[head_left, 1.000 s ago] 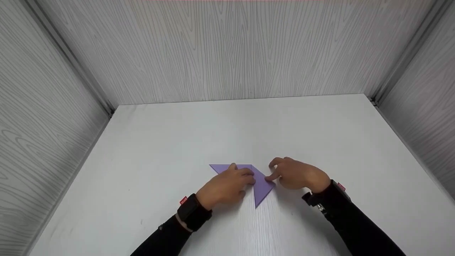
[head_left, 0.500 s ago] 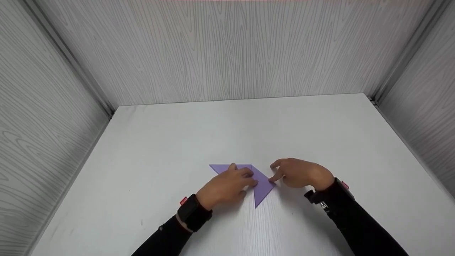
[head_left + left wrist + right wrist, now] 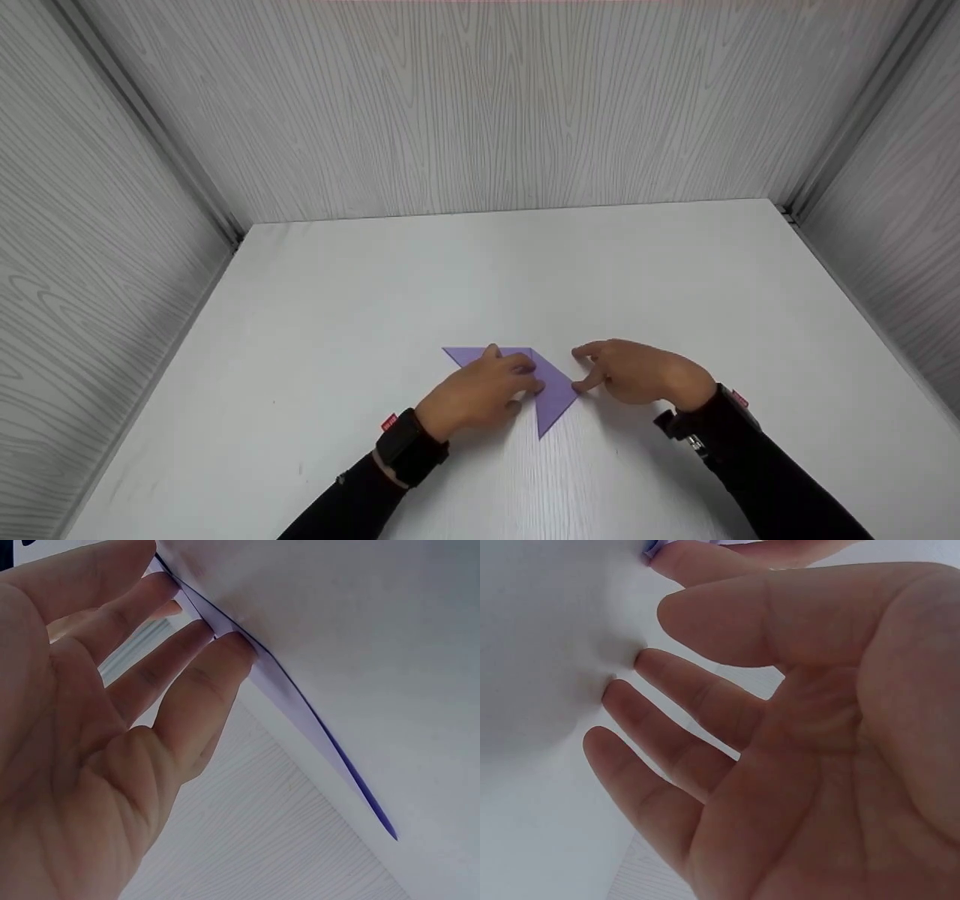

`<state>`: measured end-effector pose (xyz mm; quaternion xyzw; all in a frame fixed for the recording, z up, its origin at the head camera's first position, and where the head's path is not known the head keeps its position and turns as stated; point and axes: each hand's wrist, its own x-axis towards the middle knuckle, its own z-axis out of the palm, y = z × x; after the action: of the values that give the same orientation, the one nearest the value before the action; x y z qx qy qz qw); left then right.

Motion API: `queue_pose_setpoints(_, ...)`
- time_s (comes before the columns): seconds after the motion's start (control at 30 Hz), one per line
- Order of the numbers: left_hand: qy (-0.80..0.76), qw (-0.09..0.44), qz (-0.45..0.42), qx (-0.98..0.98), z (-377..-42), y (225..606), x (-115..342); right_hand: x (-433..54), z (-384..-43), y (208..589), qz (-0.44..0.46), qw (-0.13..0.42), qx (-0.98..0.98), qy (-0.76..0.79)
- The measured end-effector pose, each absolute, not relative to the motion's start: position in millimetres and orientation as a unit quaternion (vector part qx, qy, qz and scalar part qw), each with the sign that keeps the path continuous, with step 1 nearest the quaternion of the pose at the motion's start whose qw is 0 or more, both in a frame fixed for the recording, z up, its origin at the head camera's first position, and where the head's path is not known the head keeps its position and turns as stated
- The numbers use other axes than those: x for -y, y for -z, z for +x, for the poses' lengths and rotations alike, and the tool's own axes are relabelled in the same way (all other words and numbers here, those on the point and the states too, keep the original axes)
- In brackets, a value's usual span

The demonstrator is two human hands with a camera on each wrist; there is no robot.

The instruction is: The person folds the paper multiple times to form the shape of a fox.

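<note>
A folded piece of purple paper [image 3: 553, 394] lies on the table, with pointed corners toward the left, the right and the near side. My left hand [image 3: 472, 394] rests over its left part, fingertips pressing down and covering some of it. From the left wrist view, the finger and thumb tips of the left hand [image 3: 127, 682] meet the long edge of the paper [image 3: 300, 705]. At the right corner, one fingertip of my right hand [image 3: 641, 371] touches the paper; the other fingers spread toward the tabletop. Close in the right wrist view, the right hand [image 3: 780, 742] has extended fingers.
The white tabletop [image 3: 375, 285] carries faint marks at its left. Grey wood-grain panels stand around it: a back wall [image 3: 480, 105], a left wall [image 3: 82, 262] and a right wall [image 3: 900, 225]. Both wrists wear black bands over dark sleeves.
My right hand has slid outward to the right and slightly nearer, its fingertip moving along the paper to the right corner. The left hand and the paper have barely moved.
</note>
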<state>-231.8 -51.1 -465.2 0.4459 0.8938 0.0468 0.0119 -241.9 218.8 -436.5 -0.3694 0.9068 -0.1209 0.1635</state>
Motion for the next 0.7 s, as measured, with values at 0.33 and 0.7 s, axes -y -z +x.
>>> queue_pose_setpoints(0.33, -0.060, 0.025, 0.433, -0.899, -231, 465, 54, -218, -232, 441, -0.354, 0.164, -0.916, 0.099)
queue_pose_setpoints(0.7, -0.048, 0.020, 0.440, -0.897, -233, 466, 53, -226, -222, 446, -0.358, 0.130, -0.920, 0.096)
